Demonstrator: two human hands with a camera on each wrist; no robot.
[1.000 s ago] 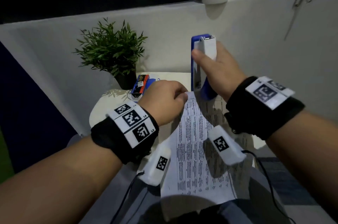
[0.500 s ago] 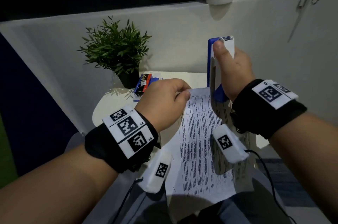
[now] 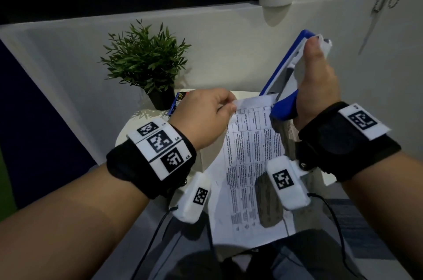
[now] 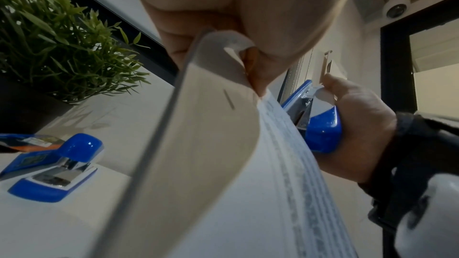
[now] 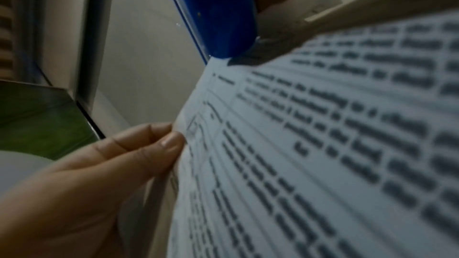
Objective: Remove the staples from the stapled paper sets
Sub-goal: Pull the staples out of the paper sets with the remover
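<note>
L hand point(image 3: 207, 117) pinches top-left corner of the papers point(image 3: 249, 179), thumb and fingers point(image 5: 159, 142) curled on the edge; corner is bent back, so the staple point(image 4: 229, 99) shows on the underside in L wrist view (a short dark bar near the fold). Papers held up in the air above the worktop point(image 3: 128, 133), printed side toward the head cam, lower edge hanging toward the person's lap. R hand point(image 3: 317, 87) wrapped round a blue-and-white stapler point(image 3: 285, 78), thumb laid along its white top, stapler tilted up to the right w/ its lower blue end touching the papers' top edge, just right of the L hand. On the worktop behind: 2nd stapler point(image 4: 53, 172) lying flat, a box of staples point(image 3: 179, 99) beside it, and a potted plant point(image 3: 145, 62) nr the wall. Both wrists carry black bands w/ marker tags.
</note>
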